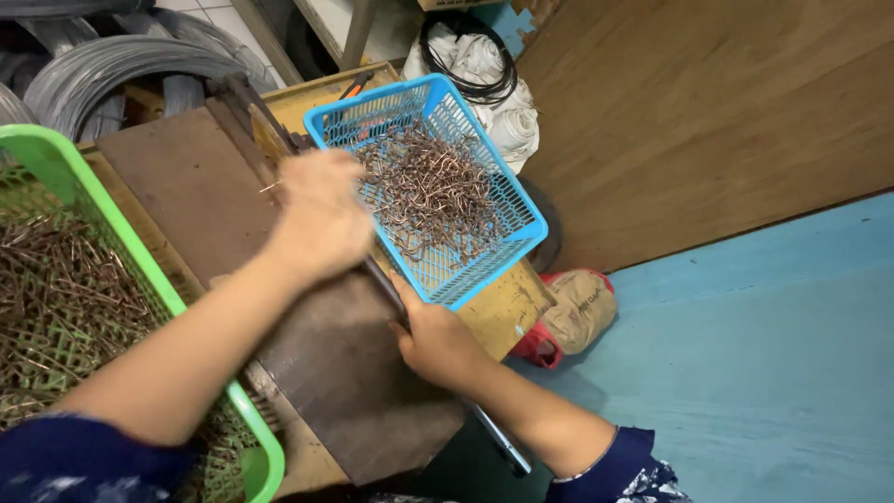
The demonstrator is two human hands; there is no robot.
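Observation:
My left hand [318, 216] is blurred, closed over the far part of a dark metal lever bar [382, 279] on a brown steel work plate [186, 177]; a thin wire piece sticks out beside it. My right hand [436, 343] grips the near part of the same bar, whose end [503, 445] juts past my wrist. Just beyond the hands lies a blue plastic basket [521, 210] holding several bent copper-coloured wire hooks [430, 191].
A green plastic basket [130, 247] full of straight wire pieces lies at the left. Coils of grey wire [102, 70] are at the back left. White bundles with a black cable [480, 61] lie behind the blue basket. A red and tan sack [573, 312] rests on the blue floor.

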